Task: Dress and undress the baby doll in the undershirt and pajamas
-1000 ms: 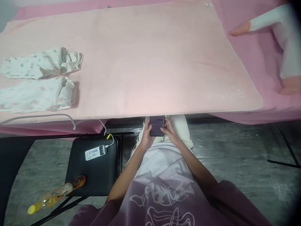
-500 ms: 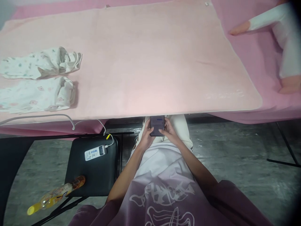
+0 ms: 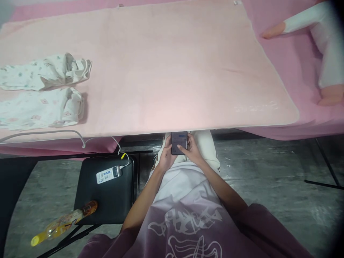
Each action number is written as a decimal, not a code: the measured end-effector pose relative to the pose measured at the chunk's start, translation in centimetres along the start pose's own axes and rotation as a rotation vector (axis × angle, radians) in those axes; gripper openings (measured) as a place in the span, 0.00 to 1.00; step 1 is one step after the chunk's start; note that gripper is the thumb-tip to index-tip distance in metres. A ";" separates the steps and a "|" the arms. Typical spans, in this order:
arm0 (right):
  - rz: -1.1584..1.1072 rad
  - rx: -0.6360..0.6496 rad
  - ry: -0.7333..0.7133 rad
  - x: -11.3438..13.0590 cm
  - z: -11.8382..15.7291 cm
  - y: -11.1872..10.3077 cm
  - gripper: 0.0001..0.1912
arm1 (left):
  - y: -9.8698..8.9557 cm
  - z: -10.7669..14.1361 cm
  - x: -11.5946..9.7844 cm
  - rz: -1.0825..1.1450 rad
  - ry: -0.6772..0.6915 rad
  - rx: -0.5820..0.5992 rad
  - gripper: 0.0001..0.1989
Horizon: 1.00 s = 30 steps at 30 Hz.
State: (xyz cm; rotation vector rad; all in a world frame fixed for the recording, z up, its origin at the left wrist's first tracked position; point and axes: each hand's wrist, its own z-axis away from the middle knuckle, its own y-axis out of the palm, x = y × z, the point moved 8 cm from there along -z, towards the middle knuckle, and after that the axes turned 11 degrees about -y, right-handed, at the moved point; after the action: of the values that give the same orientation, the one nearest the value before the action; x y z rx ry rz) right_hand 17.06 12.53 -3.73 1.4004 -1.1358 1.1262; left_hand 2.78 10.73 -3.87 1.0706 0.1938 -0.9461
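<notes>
Over my lap, just below the front edge of the pink-covered table, I hold a dark smartphone with its screen lit and facing up. My left hand wraps the phone's left side. Around its right side is my right hand, with the thumb reaching across onto the lower part of the screen. The words on the screen are too small to read. The phone's top end lies close to the table edge, and the fingers behind it are hidden.
Two folded patterned cloths lie on the pale pink mat at the left. A white-clad doll is at the far right. On the black stool beside me are a cabled power bank and a yellow-capped bottle.
My right thumb has moved left and up across the phone screen, and the left thumb has drawn back from it. The view has shifted very slightly.
</notes>
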 end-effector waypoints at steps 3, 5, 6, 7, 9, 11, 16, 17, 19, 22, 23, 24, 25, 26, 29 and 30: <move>0.013 0.014 -0.011 0.4 0.0 0.1 0.39 | -0.1 -0.2 0.0 0.011 0.009 -0.027 0.29; -0.003 0.043 -0.005 0.6 0.1 0.1 0.38 | -0.1 -0.4 0.1 0.006 0.010 -0.041 0.28; -0.009 0.052 0.002 0.6 0.1 -0.1 0.38 | 0.0 -0.5 0.1 -0.001 0.010 -0.049 0.28; -0.012 0.057 0.009 0.6 0.1 -0.2 0.38 | 0.0 -0.5 0.2 -0.013 0.014 -0.060 0.28; -0.018 0.063 0.018 0.7 0.1 -0.4 0.39 | 0.0 -0.6 0.1 -0.042 0.034 -0.083 0.28; -0.025 0.066 0.023 0.7 0.1 -0.4 0.39 | 0.0 -0.6 -0.1 -0.058 0.058 -0.097 0.28; -0.064 0.046 0.046 0.7 0.1 -0.4 0.38 | 0.1 -0.4 0.2 -0.074 0.038 -0.059 0.32; -0.074 0.043 0.046 0.8 0.1 -0.3 0.38 | 0.0 -0.4 0.2 -0.093 0.042 -0.068 0.34; -0.091 0.038 0.043 0.9 0.1 -0.3 0.38 | -0.2 -0.1 0.0 -0.129 0.064 -0.104 0.38; -0.099 0.033 0.051 0.9 0.0 -0.4 0.38 | -0.1 0.0 -0.1 -0.120 0.051 -0.100 0.37; -0.098 0.033 0.056 0.8 0.0 -0.4 0.38 | 0.1 0.1 0.0 -0.107 0.030 -0.080 0.37; -0.095 0.034 0.062 0.7 0.1 -0.4 0.38 | 0.3 0.1 0.1 -0.092 0.011 -0.058 0.37; -0.092 0.035 0.066 0.6 0.1 -0.4 0.38 | 0.4 0.1 0.1 -0.080 0.000 -0.042 0.36; -0.090 0.036 0.069 0.5 0.1 -0.4 0.38 | 0.5 0.1 0.0 -0.072 -0.003 -0.036 0.35; -0.095 0.030 0.061 0.3 0.1 -0.4 0.38 | 0.3 0.1 -0.2 -0.070 0.015 -0.052 0.33; -0.099 0.028 0.056 0.3 0.1 -0.5 0.38 | 0.2 0.1 -0.2 -0.067 0.017 -0.055 0.32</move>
State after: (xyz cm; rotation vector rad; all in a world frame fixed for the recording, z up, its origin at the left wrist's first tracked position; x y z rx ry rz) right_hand 17.57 12.41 -3.49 1.4223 -1.0042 1.1075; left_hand 2.83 10.82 -3.59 1.0268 0.2705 -0.9867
